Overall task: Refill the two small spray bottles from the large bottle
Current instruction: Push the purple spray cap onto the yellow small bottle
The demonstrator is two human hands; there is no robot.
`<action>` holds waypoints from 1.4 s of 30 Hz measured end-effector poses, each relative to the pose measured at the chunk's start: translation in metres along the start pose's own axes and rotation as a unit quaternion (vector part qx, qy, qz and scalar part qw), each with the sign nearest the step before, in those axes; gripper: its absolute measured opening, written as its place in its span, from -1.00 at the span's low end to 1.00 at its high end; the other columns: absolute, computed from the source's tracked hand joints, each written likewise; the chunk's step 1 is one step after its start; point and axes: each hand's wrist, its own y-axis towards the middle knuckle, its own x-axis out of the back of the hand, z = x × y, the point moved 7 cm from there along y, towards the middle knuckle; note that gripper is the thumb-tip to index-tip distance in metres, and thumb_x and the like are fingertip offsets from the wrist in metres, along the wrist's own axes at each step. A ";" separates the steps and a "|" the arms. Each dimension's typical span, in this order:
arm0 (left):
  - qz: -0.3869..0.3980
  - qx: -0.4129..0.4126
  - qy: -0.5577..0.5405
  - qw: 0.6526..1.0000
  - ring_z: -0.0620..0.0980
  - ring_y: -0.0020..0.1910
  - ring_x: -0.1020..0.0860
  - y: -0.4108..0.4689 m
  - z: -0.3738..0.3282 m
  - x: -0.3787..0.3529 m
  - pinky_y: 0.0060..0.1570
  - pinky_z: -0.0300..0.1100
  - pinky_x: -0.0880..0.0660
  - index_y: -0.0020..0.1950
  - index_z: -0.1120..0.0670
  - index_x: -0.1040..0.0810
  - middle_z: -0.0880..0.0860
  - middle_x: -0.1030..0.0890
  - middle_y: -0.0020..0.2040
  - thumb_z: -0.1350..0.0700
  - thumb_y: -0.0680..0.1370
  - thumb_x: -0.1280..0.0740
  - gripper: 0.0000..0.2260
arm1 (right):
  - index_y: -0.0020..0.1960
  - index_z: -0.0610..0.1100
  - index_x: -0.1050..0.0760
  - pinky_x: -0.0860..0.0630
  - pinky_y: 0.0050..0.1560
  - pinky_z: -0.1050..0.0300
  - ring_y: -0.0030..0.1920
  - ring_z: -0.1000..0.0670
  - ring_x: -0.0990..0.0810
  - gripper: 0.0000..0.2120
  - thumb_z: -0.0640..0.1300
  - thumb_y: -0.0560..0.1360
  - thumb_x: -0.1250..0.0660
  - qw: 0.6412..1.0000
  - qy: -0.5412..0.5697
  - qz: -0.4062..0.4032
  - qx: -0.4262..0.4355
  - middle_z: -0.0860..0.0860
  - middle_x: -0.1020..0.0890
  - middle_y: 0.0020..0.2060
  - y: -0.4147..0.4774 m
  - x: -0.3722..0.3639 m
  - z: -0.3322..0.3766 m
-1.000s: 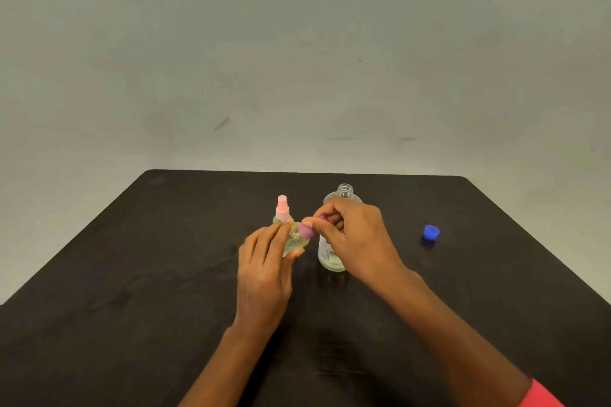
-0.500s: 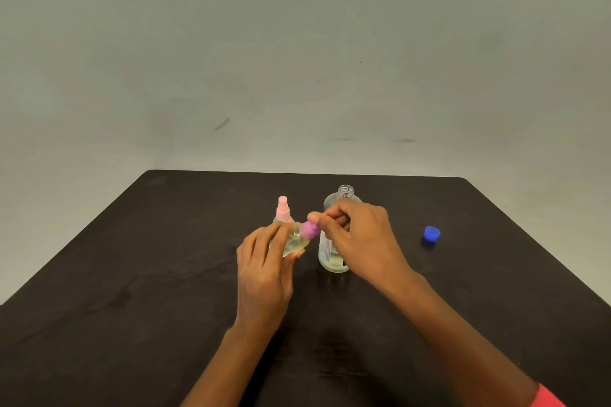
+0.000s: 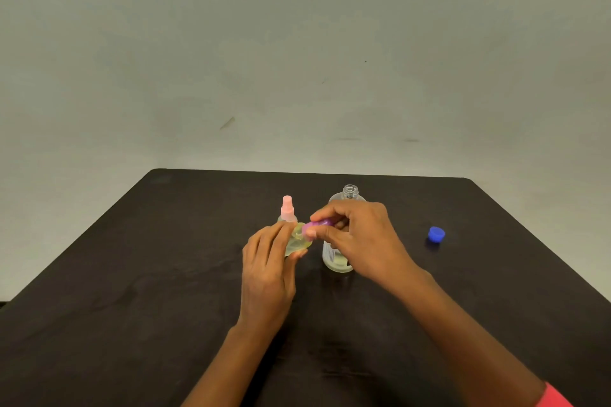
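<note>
My left hand (image 3: pixel 269 269) grips a small clear spray bottle (image 3: pixel 298 241) of pale yellow liquid, tilted toward the right. My right hand (image 3: pixel 358 238) pinches its purple spray head (image 3: pixel 315 226) at the bottle's neck. A second small spray bottle (image 3: pixel 287 210) with a pink head stands upright just behind. The large clear bottle (image 3: pixel 344 205) stands open behind my right hand, its lower body partly hidden. Its blue cap (image 3: pixel 436 235) lies on the table to the right.
Everything sits on a dark table (image 3: pixel 132 274) whose far edge meets a plain grey wall. A pink sleeve (image 3: pixel 555 396) shows at the bottom right corner.
My right hand's fingers have shifted around the purple spray head, turning it at the bottle's neck. The left hand holds the bottle in nearly the same place.
</note>
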 end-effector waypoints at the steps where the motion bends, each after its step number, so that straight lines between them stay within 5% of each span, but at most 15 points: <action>1: 0.000 -0.003 0.006 1.000 0.02 0.15 -0.44 0.000 -0.001 -0.001 0.15 -0.14 -0.41 0.29 0.15 -0.39 0.17 -0.57 0.14 0.10 0.52 -0.25 -0.64 | -0.08 -0.10 -0.65 -0.54 -0.12 0.29 -0.24 0.18 -0.59 -0.84 -0.07 0.37 -0.49 1.000 0.010 -0.007 -0.012 0.10 -0.66 -0.27 0.000 0.000 -0.002; 6: -0.009 -0.022 0.043 0.999 0.05 0.13 -0.46 -0.001 -0.006 0.000 0.08 -0.06 -0.48 0.26 0.16 -0.40 0.20 -0.61 0.10 0.09 0.52 -0.26 -0.67 | -0.15 -0.06 -0.63 -0.58 -0.11 0.21 -0.20 0.13 -0.61 -0.87 -0.01 0.40 -0.46 0.998 -0.008 -0.047 -0.043 0.09 -0.66 -0.27 -0.001 -0.001 -0.005; 11: -0.002 0.003 0.013 1.000 0.03 0.16 -0.43 0.000 -0.004 -0.001 0.11 -0.08 -0.46 0.29 0.15 -0.38 0.19 -0.58 0.13 0.08 0.53 -0.23 -0.65 | 0.09 0.00 -0.55 -0.53 0.06 0.20 -0.02 0.09 -0.55 -0.75 -0.06 0.42 -0.44 0.996 -0.057 0.059 0.030 0.07 -0.59 -0.01 -0.001 -0.009 0.004; 20: -0.017 0.009 -0.004 1.000 0.04 0.13 -0.43 0.004 -0.004 0.005 0.13 -0.14 -0.36 0.24 0.19 -0.39 0.24 -0.59 0.09 -0.06 0.67 -0.04 -0.64 | -0.03 -0.12 -0.57 -0.53 -0.13 0.16 -0.22 0.09 -0.57 -0.77 0.01 0.42 -0.44 0.999 -0.016 -0.035 0.017 0.08 -0.60 -0.26 -0.004 -0.013 0.002; 23: -0.026 0.027 0.005 0.999 0.05 0.13 -0.42 0.005 -0.003 0.008 0.14 -0.18 -0.32 0.24 0.19 -0.38 0.24 -0.57 0.09 -0.07 0.66 -0.03 -0.63 | 0.06 -0.07 -0.49 -0.49 -0.13 0.23 -0.19 0.13 -0.52 -0.78 0.01 0.49 -0.36 0.997 -0.052 -0.004 0.049 0.14 -0.53 -0.22 -0.005 -0.020 0.011; 26: -0.011 0.034 -0.013 0.999 0.02 0.13 -0.41 0.003 0.001 0.005 0.13 -0.23 -0.34 0.28 0.17 -0.36 0.20 -0.55 0.13 -0.01 0.64 -0.12 -0.68 | 0.15 -0.03 -0.46 -0.41 -0.05 0.25 -0.10 0.08 -0.47 -0.74 0.01 0.49 -0.34 0.988 -0.122 0.050 0.086 0.04 -0.50 -0.04 0.001 -0.018 0.013; 32: 0.032 0.003 -0.003 0.999 0.00 0.16 -0.37 0.000 0.002 -0.005 0.05 -0.12 -0.42 0.36 0.14 -0.34 0.07 -0.40 0.21 0.11 0.52 -0.22 -0.59 | 0.14 -0.11 -0.45 -0.42 0.06 0.10 -0.04 0.01 -0.46 -0.81 -0.09 0.55 -0.26 0.972 -0.154 0.125 0.123 -0.03 -0.53 0.00 0.001 -0.024 0.007; 38: 0.048 0.001 -0.028 0.998 -0.01 0.18 -0.41 -0.001 -0.004 -0.005 0.26 -0.30 -0.30 0.34 0.17 -0.34 0.08 -0.41 0.22 0.15 0.53 -0.24 -0.61 | 0.02 -0.13 -0.42 -0.44 -0.12 0.20 -0.15 0.05 -0.48 -0.83 -0.03 0.56 -0.21 0.978 -0.125 0.058 0.154 0.01 -0.54 -0.10 -0.012 -0.028 0.005; 42: 0.045 -0.023 -0.016 0.999 0.02 0.17 -0.41 0.000 -0.008 -0.004 0.31 -0.30 -0.26 0.33 0.19 -0.34 0.10 -0.40 0.21 0.33 0.41 -0.47 -0.45 | -0.02 -0.14 -0.40 -0.39 -0.17 0.26 -0.19 0.07 -0.47 -0.72 0.08 0.55 -0.15 0.987 -0.096 -0.011 0.125 -0.04 -0.56 -0.13 -0.018 -0.034 0.003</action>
